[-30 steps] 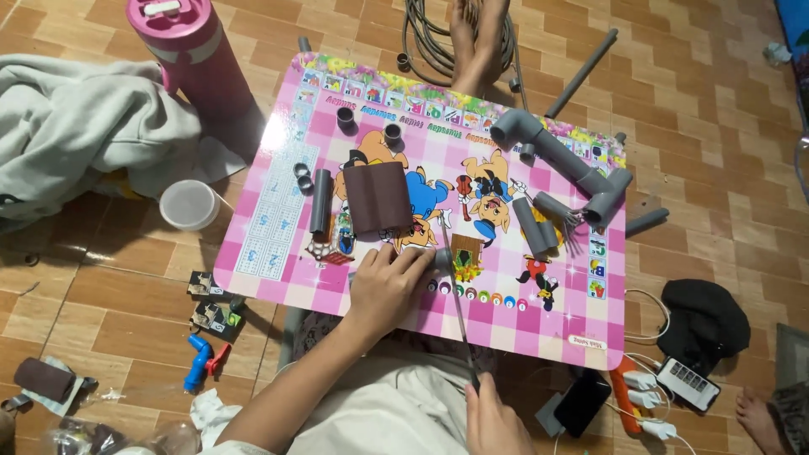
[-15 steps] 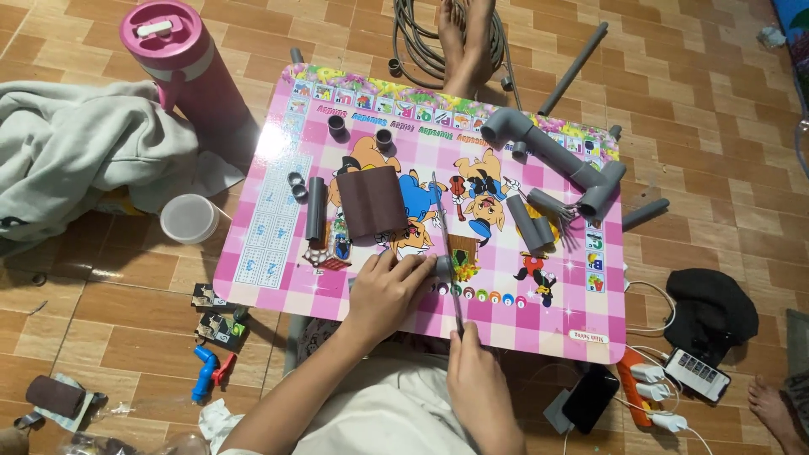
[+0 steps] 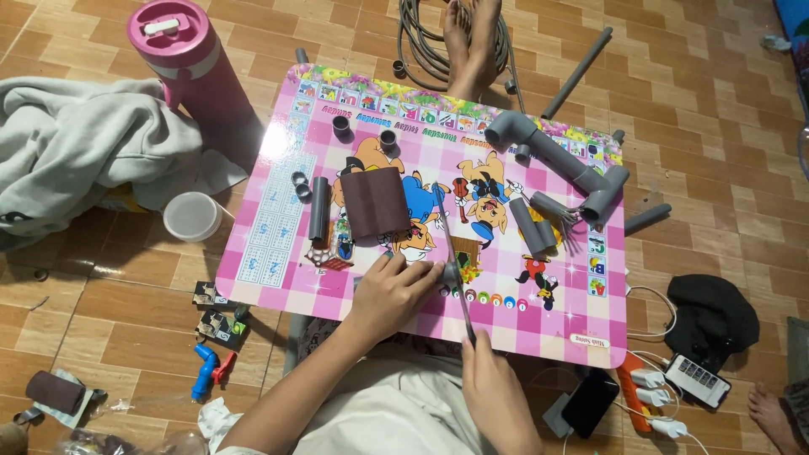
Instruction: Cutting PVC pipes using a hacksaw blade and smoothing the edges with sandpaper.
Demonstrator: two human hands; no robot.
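My left hand point(image 3: 394, 291) presses down on a short grey pipe piece point(image 3: 447, 274) near the front of the pink cartoon-printed table point(image 3: 270, 253). My right hand point(image 3: 493, 381) grips the near end of a thin saw blade point(image 3: 452, 253). The blade runs away from me and lies across the pipe piece beside my left fingertips. A brown sandpaper sheet point(image 3: 375, 202) lies just beyond my left hand, with a straight grey pipe point(image 3: 318, 206) to its left.
On the table are a joined grey elbow-pipe assembly point(image 3: 556, 160), a short pipe point(image 3: 531, 226) and small couplings point(image 3: 341, 126). A pink bottle point(image 3: 198, 63), grey cloth point(image 3: 76, 152) and clear cup point(image 3: 192, 216) lie left. Another person's feet point(image 3: 472, 34) and a phone point(image 3: 590, 403) are nearby.
My right hand has come up toward the table's front edge and the saw blade now reaches farther forward across the pipe piece. My left hand stays pressed on the pipe.
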